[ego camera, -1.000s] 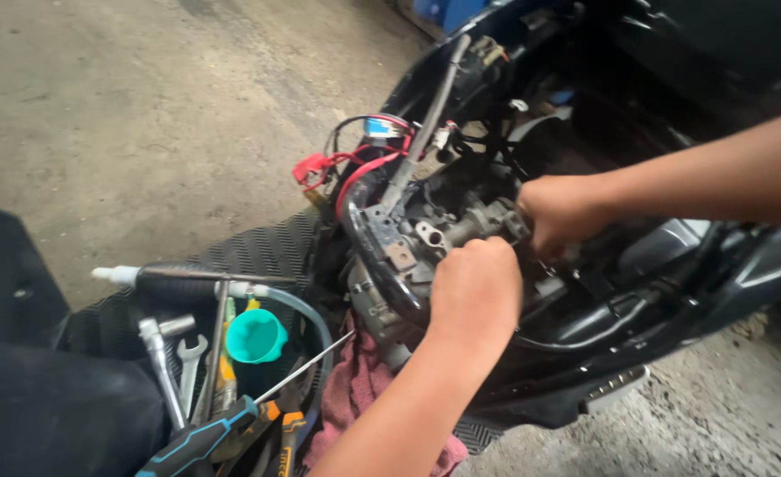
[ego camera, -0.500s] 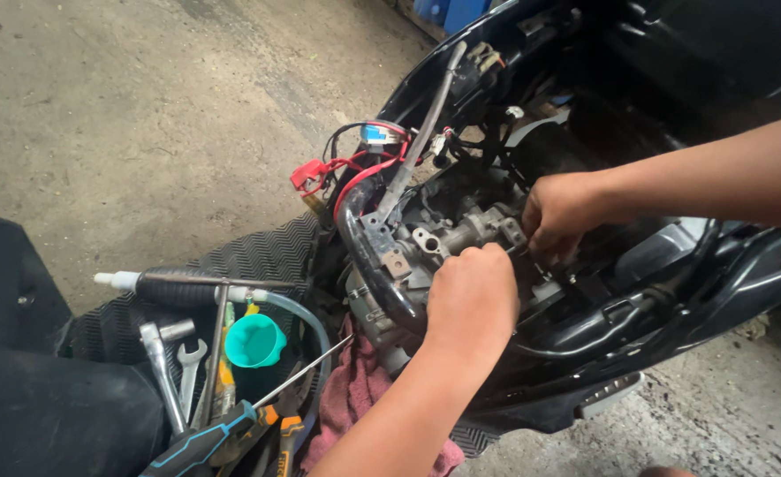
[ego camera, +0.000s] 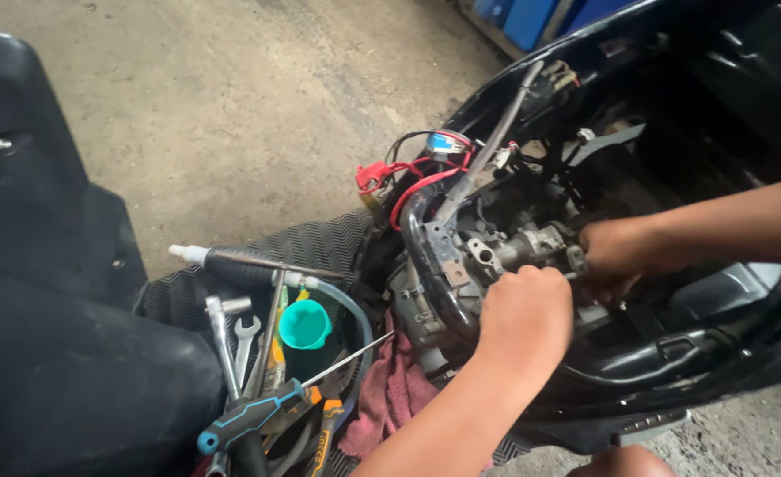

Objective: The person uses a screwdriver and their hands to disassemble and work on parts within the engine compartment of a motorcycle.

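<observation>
Looking down from the head cam, both hands are on the carburetor (ego camera: pixel 532 247), a lumpy grey cast-metal block inside the opened black scooter body (ego camera: pixel 673 353). Left hand (ego camera: pixel 523 318) sits curled just below it, knuckles up; can't tell what it's pinching. Right hand (ego camera: pixel 616 256) closes on its right end, arm stretching off right. Left of the carburetor: red wires (ego camera: pixel 417 181), a maroon rag (ego camera: pixel 395 389), a teal funnel (ego camera: pixel 305 324), steel wrenches (ego camera: pixel 231 340).

Bare concrete floor (ego camera: pixel 258 115) spreads up and left of grip, grey, stained, scuffed, lit by flat daylight. Blue bins or crates (ego camera: pixel 532 16) stand at far edge, above grip. Black ribbed rubber mat (ego camera: pixel 311 243) lies on floor left of grip. More cracked concrete (ego camera: pixel 753 437) shows below right.
</observation>
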